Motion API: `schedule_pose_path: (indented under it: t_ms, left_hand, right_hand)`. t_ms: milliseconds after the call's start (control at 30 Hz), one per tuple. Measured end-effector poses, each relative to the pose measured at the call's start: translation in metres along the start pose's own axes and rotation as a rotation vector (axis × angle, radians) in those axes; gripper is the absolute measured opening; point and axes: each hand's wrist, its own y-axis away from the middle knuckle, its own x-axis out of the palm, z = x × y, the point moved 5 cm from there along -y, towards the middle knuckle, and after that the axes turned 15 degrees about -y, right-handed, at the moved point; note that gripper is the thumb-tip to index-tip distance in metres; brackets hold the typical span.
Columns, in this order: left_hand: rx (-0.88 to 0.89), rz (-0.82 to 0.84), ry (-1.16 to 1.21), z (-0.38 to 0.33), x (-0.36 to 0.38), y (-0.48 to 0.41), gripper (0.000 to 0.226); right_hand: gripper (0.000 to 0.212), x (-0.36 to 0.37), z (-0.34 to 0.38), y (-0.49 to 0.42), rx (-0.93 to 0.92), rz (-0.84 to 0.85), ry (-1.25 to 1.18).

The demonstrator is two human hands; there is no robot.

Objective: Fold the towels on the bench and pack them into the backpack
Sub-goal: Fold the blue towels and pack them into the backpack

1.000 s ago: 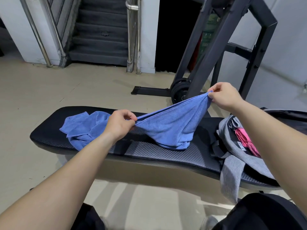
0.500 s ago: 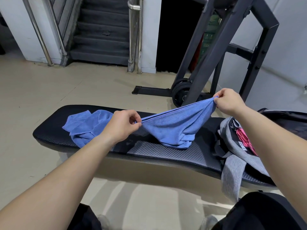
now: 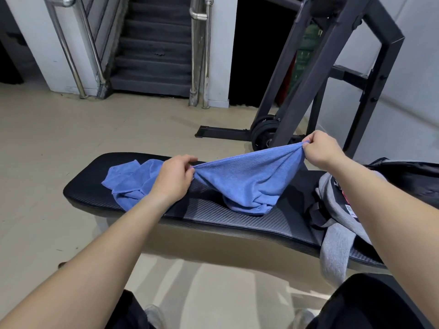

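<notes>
A blue towel (image 3: 247, 184) hangs stretched between my two hands above the black bench (image 3: 213, 210), its lower part bunched on the pad. My left hand (image 3: 173, 176) pinches one top corner. My right hand (image 3: 320, 150) pinches the other corner, higher and farther back. A second blue towel (image 3: 130, 179) lies crumpled on the bench's left end, partly behind my left hand. The grey backpack (image 3: 335, 210) lies open on the bench's right end, with something pink and red inside, mostly hidden by my right forearm.
A black weight rack (image 3: 316, 74) with plates (image 3: 263, 132) at its foot stands behind the bench on the right. Stairs (image 3: 154, 48) with steel railings rise at the back. My knees in dark trousers (image 3: 365, 302) are at the bottom edge, over beige floor.
Both hands have kept their pinch on the towel's corners. The right hand has dropped slightly and the towel's top edge is drawn tauter, with its lower part still resting on the bench.
</notes>
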Motion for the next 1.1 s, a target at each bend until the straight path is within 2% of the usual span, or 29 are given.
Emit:
schedule_pose_path:
  t_ms: [100, 200, 300, 367, 533, 633, 767, 900, 1100]
  left_hand:
    - [-0.041, -0.072, 0.010, -0.016, -0.020, -0.013, 0.021]
    - [-0.148, -0.159, 0.169, -0.039, -0.061, -0.040, 0.017]
    - [-0.197, -0.227, 0.327, -0.066, -0.098, -0.062, 0.020]
    - [-0.162, -0.267, 0.313, -0.082, -0.111, -0.067, 0.023]
    - [-0.117, -0.366, 0.233, -0.100, -0.125, -0.063, 0.021]
    - [-0.106, -0.358, 0.167, -0.100, -0.123, -0.059, 0.019]
    - [-0.178, -0.367, 0.109, -0.087, -0.128, -0.054, 0.018]
    - [-0.209, -0.337, 0.030, -0.079, -0.127, -0.051, 0.019]
    - [-0.197, -0.252, -0.026, -0.072, -0.107, -0.046, 0.017]
  right_hand:
    - [0.019, -0.018, 0.022, -0.002, -0.054, -0.038, -0.096]
    - [0.014, -0.045, 0.045, 0.003, -0.136, -0.187, -0.225]
    - [0.013, -0.055, 0.053, 0.014, -0.190, -0.240, -0.177]
    - [0.014, -0.058, 0.050, 0.018, -0.157, -0.216, -0.142]
    - [0.012, -0.088, 0.049, 0.023, -0.143, -0.334, -0.359]
    - [0.015, -0.092, 0.051, 0.026, -0.133, -0.285, -0.419]
    - [0.021, -0.092, 0.053, 0.030, -0.121, -0.180, -0.469]
    - [0.020, -0.087, 0.054, 0.031, -0.125, -0.116, -0.410]
    - [0.016, -0.070, 0.045, 0.033, -0.112, -0.124, -0.283]
